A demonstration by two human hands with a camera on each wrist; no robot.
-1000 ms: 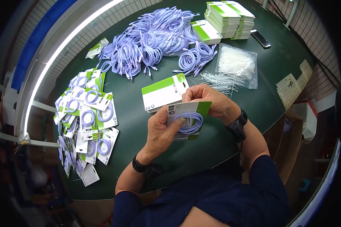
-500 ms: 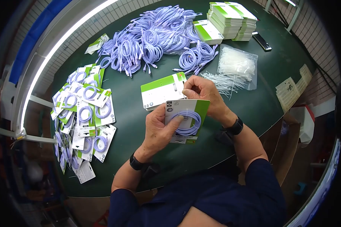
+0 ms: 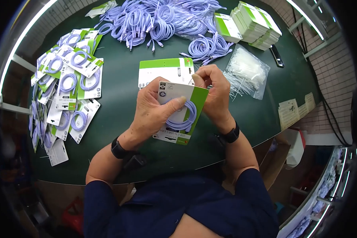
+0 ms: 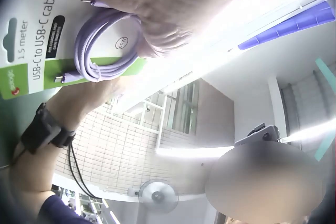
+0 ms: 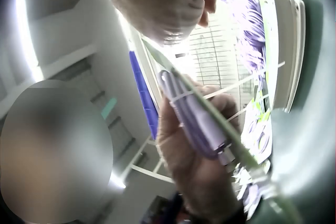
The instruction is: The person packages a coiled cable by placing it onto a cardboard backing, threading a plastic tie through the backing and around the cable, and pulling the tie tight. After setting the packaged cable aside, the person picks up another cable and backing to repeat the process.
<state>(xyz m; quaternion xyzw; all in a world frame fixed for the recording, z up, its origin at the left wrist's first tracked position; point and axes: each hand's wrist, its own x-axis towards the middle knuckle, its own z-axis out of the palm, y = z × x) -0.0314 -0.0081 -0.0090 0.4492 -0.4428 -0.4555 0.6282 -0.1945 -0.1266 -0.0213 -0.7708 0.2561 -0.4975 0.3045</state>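
My left hand (image 3: 148, 109) grips a white and green retail card (image 3: 178, 85), its thumb pressed on a coiled lilac USB-C cable (image 3: 191, 115) at the card's front. Print on the card reads "USB-C to USB-C cable" in the left wrist view. A thin white cable tie (image 5: 182, 96) crosses the coil, and strands stick out behind the card. Close behind the card's upper edge is my right hand (image 3: 216, 91), fingers curled with thumb and fingertips close together near the tie. I cannot tell whether they pinch it.
A card stack (image 3: 146, 70) lies just behind my hands. Finished carded cables (image 3: 69, 83) heap at left, loose lilac cables (image 3: 162, 23) at the back. Loose ties (image 3: 238, 85) and a bag of ties (image 3: 248, 67) lie right. Taller card stacks (image 3: 254, 23) and a phone (image 3: 277, 56) stand beyond.
Both hands and the card have shifted left and up in the head view, which has itself moved. The card is tilted more, and the left hand keeps its grip.
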